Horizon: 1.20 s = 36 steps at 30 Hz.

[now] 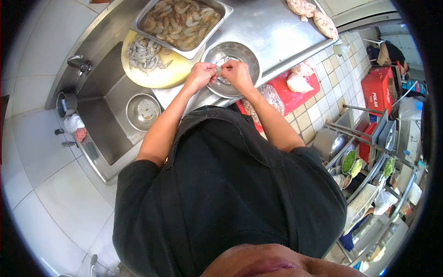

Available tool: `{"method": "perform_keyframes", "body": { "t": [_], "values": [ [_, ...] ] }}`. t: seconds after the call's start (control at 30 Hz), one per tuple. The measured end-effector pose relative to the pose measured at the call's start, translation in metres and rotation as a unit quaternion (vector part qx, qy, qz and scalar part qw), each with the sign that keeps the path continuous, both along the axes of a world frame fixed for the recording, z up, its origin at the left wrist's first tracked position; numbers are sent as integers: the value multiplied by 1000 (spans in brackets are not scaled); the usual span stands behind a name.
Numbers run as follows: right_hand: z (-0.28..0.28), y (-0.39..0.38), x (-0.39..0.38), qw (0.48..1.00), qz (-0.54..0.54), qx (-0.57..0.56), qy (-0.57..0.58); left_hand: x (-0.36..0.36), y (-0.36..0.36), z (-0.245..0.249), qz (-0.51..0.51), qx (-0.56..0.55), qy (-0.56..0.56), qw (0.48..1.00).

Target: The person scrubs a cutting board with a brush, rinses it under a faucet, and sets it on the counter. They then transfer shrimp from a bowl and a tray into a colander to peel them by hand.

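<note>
Over a perforated metal colander (253,56), my left hand (201,75) and my right hand (236,74) meet, fingertips pinched together. Between them is a small greyish piece that looks like a shrimp (218,70); both hands appear to hold it. Some pale bits lie in the colander below, partly hidden by the hands. To the left, a pile of grey shrimp (144,54) rests on a round yellow cutting board (177,74). Behind the board stands a rectangular metal pan (137,23) of unpeeled shrimp in liquid.
A sink (108,111) at the left holds a metal bowl (143,112). Wrapped packages (326,25) lie at the counter's far right. Bagged food sits on a red surface (288,94) beside the counter. Farther right are a shelf rack (360,131) and two other people, partly visible.
</note>
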State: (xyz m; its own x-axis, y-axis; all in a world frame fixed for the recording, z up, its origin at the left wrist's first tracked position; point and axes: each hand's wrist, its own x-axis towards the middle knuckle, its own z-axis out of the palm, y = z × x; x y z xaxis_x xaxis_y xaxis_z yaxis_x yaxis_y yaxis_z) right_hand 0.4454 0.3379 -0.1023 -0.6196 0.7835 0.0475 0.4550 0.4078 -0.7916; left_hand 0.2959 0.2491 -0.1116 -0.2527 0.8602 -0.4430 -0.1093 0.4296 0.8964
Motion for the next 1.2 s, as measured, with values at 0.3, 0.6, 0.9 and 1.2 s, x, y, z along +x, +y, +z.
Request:
{"method": "perform_keyframes", "body": {
  "t": [0.3, 0.6, 0.9, 1.2],
  "values": [
    [-47, 9, 12, 926, -42, -376, 17, 11, 12, -33, 138, 196, 249, 938],
    [-15, 17, 5, 963, -71, -230, 123, 18, 16, -14, 111, 118, -82, 983],
    [10, 0, -11, 990, -103, -93, -7, 23, 4, 1, 58, 155, 246, 955],
    [-4, 0, -4, 999, 0, -21, -30, 15, 1, 4, -29, 30, 264, 964]
  ]
}}
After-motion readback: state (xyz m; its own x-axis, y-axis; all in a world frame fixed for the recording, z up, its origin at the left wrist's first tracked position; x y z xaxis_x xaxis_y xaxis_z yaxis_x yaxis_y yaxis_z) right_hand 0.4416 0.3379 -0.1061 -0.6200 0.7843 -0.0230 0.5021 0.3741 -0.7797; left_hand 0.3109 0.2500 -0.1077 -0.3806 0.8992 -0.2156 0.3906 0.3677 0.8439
